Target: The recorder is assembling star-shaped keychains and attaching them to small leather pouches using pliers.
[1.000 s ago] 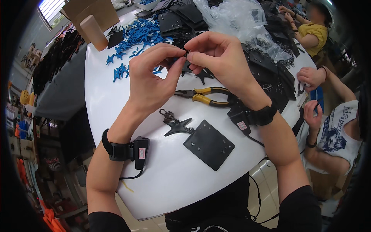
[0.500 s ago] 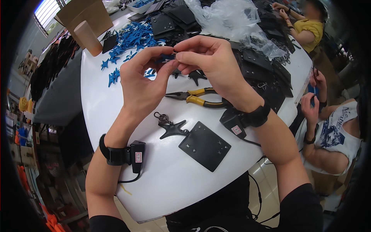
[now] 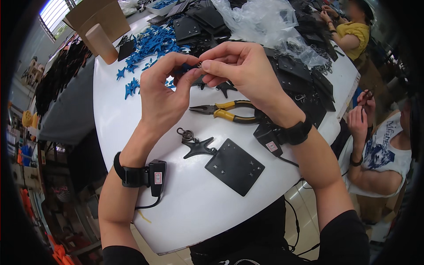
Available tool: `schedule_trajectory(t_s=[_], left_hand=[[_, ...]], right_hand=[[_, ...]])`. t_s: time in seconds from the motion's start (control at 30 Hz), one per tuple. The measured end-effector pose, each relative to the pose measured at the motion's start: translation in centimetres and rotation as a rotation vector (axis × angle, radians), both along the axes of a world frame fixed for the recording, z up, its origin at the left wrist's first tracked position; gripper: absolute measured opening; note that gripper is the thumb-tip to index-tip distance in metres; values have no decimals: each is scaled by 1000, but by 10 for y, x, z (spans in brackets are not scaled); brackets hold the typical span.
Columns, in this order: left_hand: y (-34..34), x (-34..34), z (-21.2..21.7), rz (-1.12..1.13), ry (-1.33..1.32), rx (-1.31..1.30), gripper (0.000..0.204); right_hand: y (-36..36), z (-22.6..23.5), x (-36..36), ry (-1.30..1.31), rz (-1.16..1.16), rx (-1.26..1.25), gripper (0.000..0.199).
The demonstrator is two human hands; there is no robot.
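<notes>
Over the middle of the white table [image 3: 185, 203], the left hand [image 3: 163, 95] and the right hand [image 3: 240, 66] meet at their fingertips. The thumb and first finger of each hand are closed in a pinch on a tiny metal piece [image 3: 199, 65], up above the table top. It is too small to tell just what shape it is. Something dark blue shows in the gap of the left hand, but I cannot tell if that hand holds it.

Under the hands lie pliers [image 3: 216, 109] with yellow and black handles, pointing to the left edge of the table. Closer to the near edge lies a flat black star [image 3: 198, 148]. A dark metal clip [image 3: 185, 134] sits at its top left, and a black square [image 3: 235, 167] with shiny studs sits at its lower right.

Toward the far left edge is a big heap of blue stars [image 3: 154, 42], with a tall tan cup [image 3: 102, 44] just beside it. Along the far edge is a see-through plastic bag [image 3: 260, 22]. Lots of black pieces [image 3: 291, 68] lie near the right edge. Past that edge, a person in a white top [image 3: 384, 150] holds both hands up close together
</notes>
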State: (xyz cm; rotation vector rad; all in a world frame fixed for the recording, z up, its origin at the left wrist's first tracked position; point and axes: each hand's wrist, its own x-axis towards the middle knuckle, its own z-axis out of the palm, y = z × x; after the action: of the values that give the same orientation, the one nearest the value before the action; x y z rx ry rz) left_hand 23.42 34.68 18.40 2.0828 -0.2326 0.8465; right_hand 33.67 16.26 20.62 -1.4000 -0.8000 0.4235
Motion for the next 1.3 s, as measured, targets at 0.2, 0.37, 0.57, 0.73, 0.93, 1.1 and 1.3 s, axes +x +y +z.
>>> schedule_trajectory(t_s=[0.2, 0.37, 0.57, 0.73, 0.93, 1.1, 1.3], left_hand=[[0, 1, 0, -29, -15, 12, 12], [-2, 1, 2, 5, -91, 113, 10], [-1, 7, -1, 25, -189, 150, 11], [2, 11, -2, -11, -262, 136, 10], [-3, 1, 6, -57, -86, -124, 17], [43, 0, 24, -360, 252, -173, 29], [62, -13, 28, -648, 752, 285, 16]], right_hand=[[4, -3, -3, -88, -63, 54, 18], [3, 1, -6, -70, -58, 45, 16], [8, -6, -6, -47, -22, 10, 15], [16, -20, -3, -94, -56, 107, 13], [16, -25, 5, -363, -184, 91, 14], [-3, 0, 6, -498, -36, -88, 14], [-20, 37, -28, -635, 238, -500, 14]])
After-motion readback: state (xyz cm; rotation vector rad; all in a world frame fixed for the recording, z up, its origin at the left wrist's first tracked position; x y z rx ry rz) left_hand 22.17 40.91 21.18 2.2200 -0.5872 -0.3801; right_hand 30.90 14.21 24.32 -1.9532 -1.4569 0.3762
